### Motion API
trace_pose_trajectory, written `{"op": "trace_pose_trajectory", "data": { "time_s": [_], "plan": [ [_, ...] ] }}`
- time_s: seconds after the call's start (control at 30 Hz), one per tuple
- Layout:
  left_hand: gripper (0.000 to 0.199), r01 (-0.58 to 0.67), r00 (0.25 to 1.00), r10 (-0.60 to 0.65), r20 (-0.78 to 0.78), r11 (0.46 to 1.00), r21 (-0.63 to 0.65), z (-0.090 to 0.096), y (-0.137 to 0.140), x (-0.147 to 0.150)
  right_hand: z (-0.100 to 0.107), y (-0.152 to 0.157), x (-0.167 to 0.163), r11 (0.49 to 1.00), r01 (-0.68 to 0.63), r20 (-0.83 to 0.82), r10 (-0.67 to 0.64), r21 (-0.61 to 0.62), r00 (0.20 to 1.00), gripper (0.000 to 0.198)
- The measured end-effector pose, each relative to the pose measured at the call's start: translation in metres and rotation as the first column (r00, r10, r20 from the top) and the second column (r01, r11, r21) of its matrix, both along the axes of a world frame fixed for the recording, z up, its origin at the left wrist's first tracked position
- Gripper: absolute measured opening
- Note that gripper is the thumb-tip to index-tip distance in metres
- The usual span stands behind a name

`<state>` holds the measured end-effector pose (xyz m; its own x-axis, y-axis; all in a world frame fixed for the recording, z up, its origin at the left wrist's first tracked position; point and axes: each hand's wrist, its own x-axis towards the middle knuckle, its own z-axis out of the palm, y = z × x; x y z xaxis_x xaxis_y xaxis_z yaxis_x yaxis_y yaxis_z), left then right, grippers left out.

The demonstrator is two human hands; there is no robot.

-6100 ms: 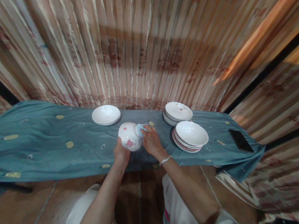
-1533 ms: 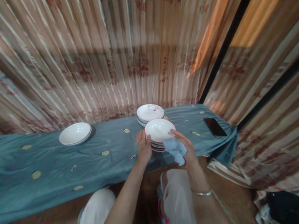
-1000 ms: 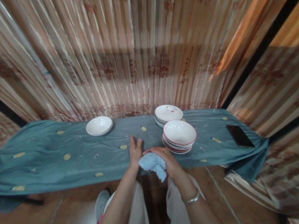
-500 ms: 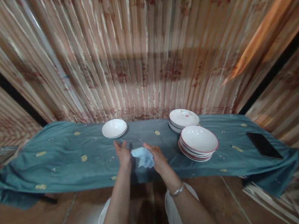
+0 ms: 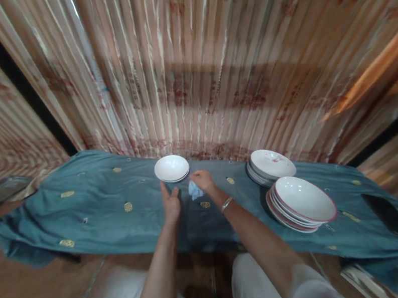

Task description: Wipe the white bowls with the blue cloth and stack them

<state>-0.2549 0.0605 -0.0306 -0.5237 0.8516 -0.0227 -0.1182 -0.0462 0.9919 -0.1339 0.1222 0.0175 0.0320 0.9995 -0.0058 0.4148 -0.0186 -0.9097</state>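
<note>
L hand was spread at nr edge of white bowls, contact unclear; R hand gripped blue cloth just right of them.

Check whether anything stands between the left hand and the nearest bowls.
Nothing visible stands between the left hand and the white bowls; the blue cloth is off to the right, in the right hand.

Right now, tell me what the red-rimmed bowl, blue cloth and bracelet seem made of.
Red-rimmed bowl: probably glazed ceramic, glossy, from highlights on its white inside. Blue cloth: soft-looking matte fabric, from its loose crumples; fibre unclear. Bracelet: likely polished metal, from its silvery shine.
</note>
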Motion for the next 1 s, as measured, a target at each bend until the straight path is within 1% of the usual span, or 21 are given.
{"op": "trace_pose_trajectory", "data": {
  "time_s": [0.1, 0.2, 0.3, 0.47, 0.6, 0.73, 0.87, 1.0],
  "plan": [
    [0.077, 0.064, 0.998, -0.063, 0.028, 0.998, -0.009, -0.007, 0.006, -0.004, 0.003, 0.024, -0.005, 1.000, 0.012, 0.185, -0.016, 0.021, 0.983, 0.030],
    [0.077, 0.084, 0.989, -0.084, 0.119, 0.996, 0.010, -0.008, 0.007, -0.004, 0.005, 0.041, -0.010, 1.000, -0.002, 0.344, -0.001, 0.008, 0.939, 0.029],
    [0.081, 0.082, 0.970, -0.090, 0.227, 0.996, 0.044, -0.004, 0.007, 0.000, 0.006, 0.051, -0.014, 0.999, -0.026, 0.474, 0.043, -0.041, 0.880, 0.028],
    [0.083, 0.079, 0.939, -0.102, 0.330, 0.994, 0.082, 0.003, 0.006, 0.005, 0.012, 0.057, -0.014, 0.994, -0.046, 0.612, 0.099, -0.102, 0.785, 0.040],
    [0.083, 0.080, 0.928, -0.110, 0.356, 0.992, 0.097, 0.004, 0.006, 0.007, 0.021, 0.056, -0.016, 0.991, -0.080, 0.671, 0.129, -0.104, 0.730, 0.036],
    [0.082, 0.095, 0.927, -0.132, 0.351, 0.988, 0.119, 0.006, 0.004, 0.007, 0.030, 0.058, -0.020, 0.990, -0.093, 0.694, 0.144, -0.111, 0.705, 0.038],
    [0.082, 0.092, 0.923, -0.119, 0.366, 0.992, 0.091, 0.010, 0.002, 0.006, 0.033, 0.060, -0.018, 0.990, -0.082, 0.677, 0.141, -0.118, 0.723, 0.038],
    [0.078, 0.056, 0.930, -0.078, 0.358, 0.996, 0.072, 0.013, 0.002, 0.003, 0.033, 0.060, -0.016, 0.989, -0.075, 0.633, 0.139, -0.126, 0.762, 0.029]
  ]
}}
